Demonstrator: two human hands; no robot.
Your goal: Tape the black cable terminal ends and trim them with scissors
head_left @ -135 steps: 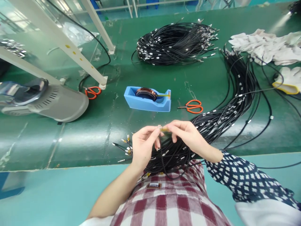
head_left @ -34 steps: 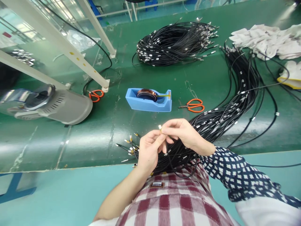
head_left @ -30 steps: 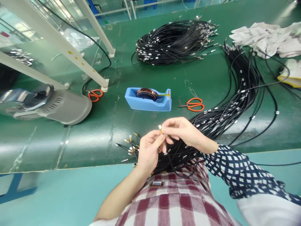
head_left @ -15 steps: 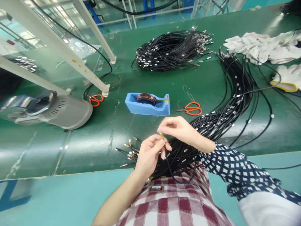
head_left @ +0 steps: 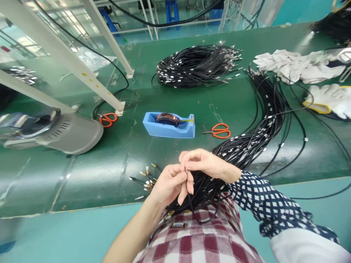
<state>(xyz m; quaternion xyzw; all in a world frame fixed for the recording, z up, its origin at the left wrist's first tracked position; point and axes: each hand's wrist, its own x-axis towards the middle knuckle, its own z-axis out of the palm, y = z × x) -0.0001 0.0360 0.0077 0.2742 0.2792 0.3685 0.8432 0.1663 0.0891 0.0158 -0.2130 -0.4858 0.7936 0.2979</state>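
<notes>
My left hand [head_left: 171,184] pinches the end of a black cable [head_left: 191,206] between thumb and fingers. The fingertips of my right hand [head_left: 201,162] close on the tip of the same cable, right above the left thumb; the tip itself is mostly hidden. From the hands the cable loops down over my checked apron. Under and behind the hands lies a long bundle of black cables [head_left: 246,140] with white labels. Its loose ends [head_left: 148,179], some wrapped in yellowish tape, stick out left of my left hand.
Beyond the hands stand a blue tape dispenser [head_left: 170,130] with amber tape and orange-handled scissors [head_left: 221,130]. A coiled cable bundle [head_left: 192,69] lies farther back, white gloves [head_left: 296,65] at right. At left are a grey machine [head_left: 74,133], a second orange pair of scissors [head_left: 108,119] and white posts [head_left: 90,80].
The right fingers have come down and closed over the cable tip, covering the yellow tape seen there before. Both hands sit slightly lower and farther left in the view, which has shifted.
</notes>
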